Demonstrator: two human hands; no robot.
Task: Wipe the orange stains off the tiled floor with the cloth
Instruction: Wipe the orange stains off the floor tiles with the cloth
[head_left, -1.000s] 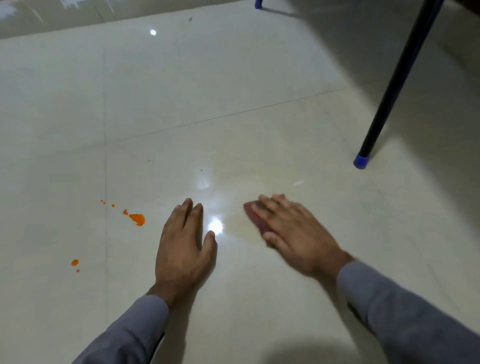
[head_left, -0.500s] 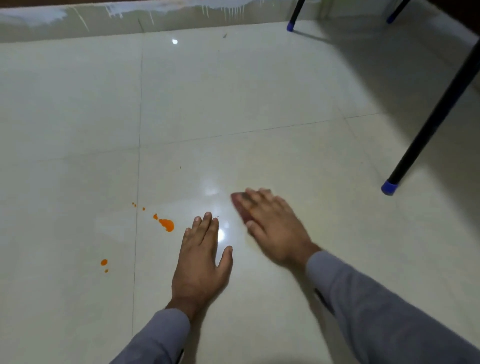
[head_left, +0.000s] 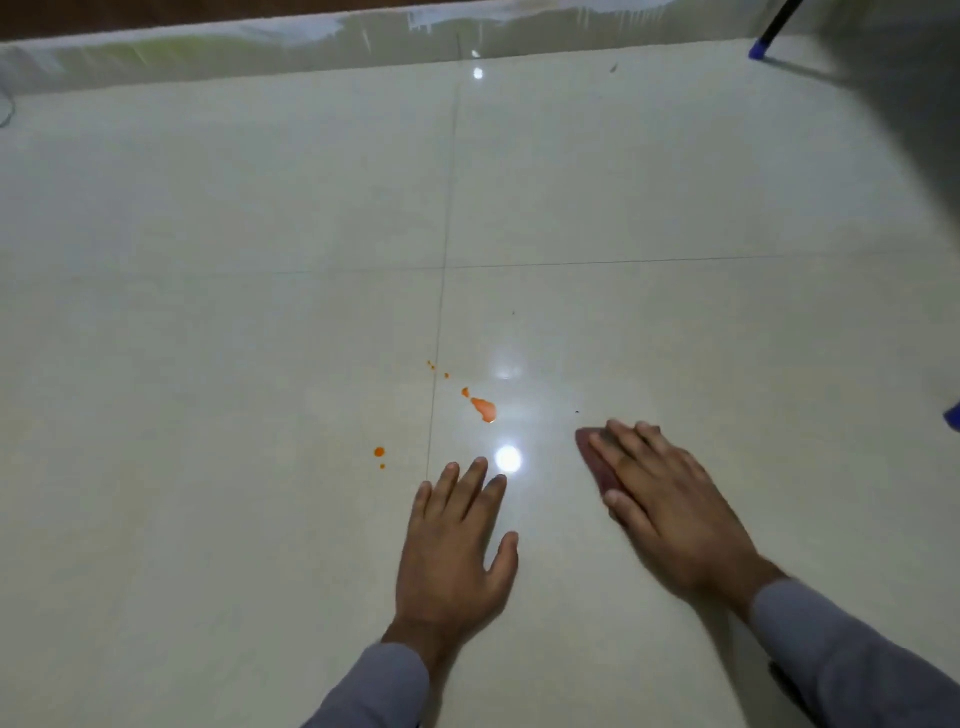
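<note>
Orange stains mark the glossy cream tiled floor (head_left: 260, 364): a larger blot (head_left: 484, 409) with small specks up-left of it, and two dots (head_left: 379, 453) further left across a grout line. My right hand (head_left: 660, 506) lies flat with straight fingers on a dark red cloth (head_left: 592, 460), pressing it to the floor right of the blot; only the cloth's left edge shows. My left hand (head_left: 454, 551) rests flat on the tile, fingers spread, just below the stains and holding nothing.
A tiled skirting (head_left: 260, 47) with white smears runs along the far wall. A black table leg with a blue foot (head_left: 759, 48) stands at the top right. Another blue foot (head_left: 953, 415) peeks in at the right edge.
The view has swung left, so the stains now sit near the middle. Both hands stay flat on the floor; the right hand with the cloth sits farther from my left hand.
</note>
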